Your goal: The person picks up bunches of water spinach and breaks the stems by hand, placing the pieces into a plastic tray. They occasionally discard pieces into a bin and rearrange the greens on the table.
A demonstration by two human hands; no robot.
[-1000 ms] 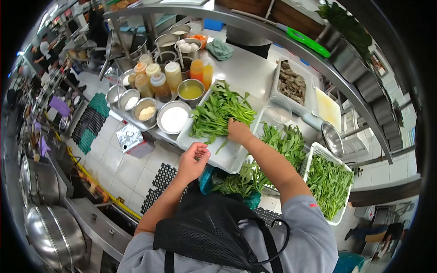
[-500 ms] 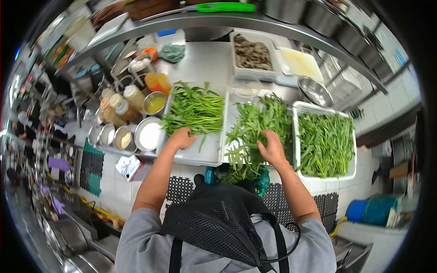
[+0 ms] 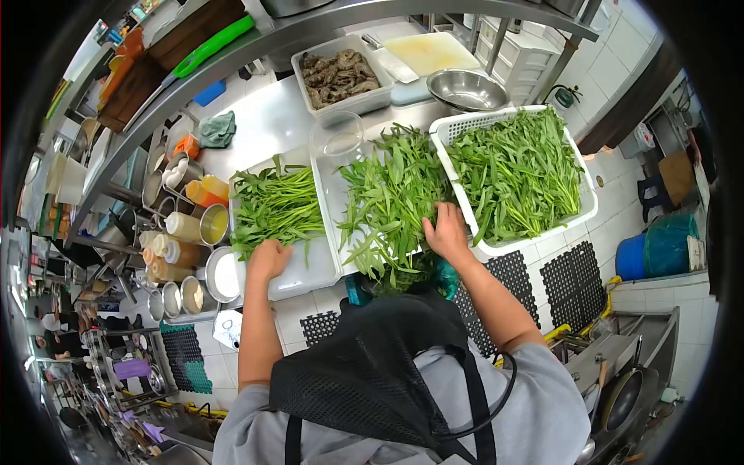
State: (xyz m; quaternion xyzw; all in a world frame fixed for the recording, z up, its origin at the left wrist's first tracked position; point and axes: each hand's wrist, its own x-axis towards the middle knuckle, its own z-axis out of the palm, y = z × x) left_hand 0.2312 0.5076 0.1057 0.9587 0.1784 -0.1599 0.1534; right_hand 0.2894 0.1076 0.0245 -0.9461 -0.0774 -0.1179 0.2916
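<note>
My left hand [image 3: 268,260] is at the near edge of a bundle of leafy green stems, which look like water spinach [image 3: 283,203]. Its fingers are curled against the greens and partly hidden. The bundle lies in a shallow white tray [image 3: 304,280]. My right hand [image 3: 448,231] rests at the near right side of a looser heap of the same greens [image 3: 391,190], thumb apart from the fingers. Right of that hand, a white perforated basket [image 3: 591,203] holds more water spinach [image 3: 518,174]. Some leaves of the middle heap hang over the counter's front edge.
Behind the greens are a tub of shrimp-like seafood [image 3: 338,77], a metal bowl [image 3: 467,91], a cutting board [image 3: 432,53] and a clear round container [image 3: 339,136]. Sauce bottles [image 3: 177,252] and metal pots [image 3: 223,275] crowd the left. A metal shelf [image 3: 356,21] crosses above.
My view has turned, so the counter appears tilted and shifted left. My left hand stays by the left bundle; my right hand stays beside the middle heap, slightly closer to the basket.
</note>
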